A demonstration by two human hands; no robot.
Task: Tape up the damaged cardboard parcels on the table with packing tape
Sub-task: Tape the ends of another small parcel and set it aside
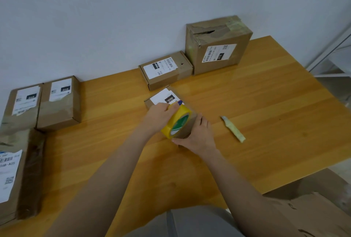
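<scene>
The small box [165, 97] sat mid-counter [266, 103]. It looked like light, stiff cardboard with a smooth paper label, probably best steadied by its sides. The right grip [197, 134] clasped its near end. The left grip [159, 117] curled round the yellow tape roll [178, 120], a glossy ring held against the box.

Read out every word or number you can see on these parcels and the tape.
"010": label of the middle parcel, flat parcel, big box, far-left parcel and its neighbour.
"06B-A05": near-left parcel's label, start cut off.
Barcode digits, fine print, tape roll print: too small or blurred.
</scene>
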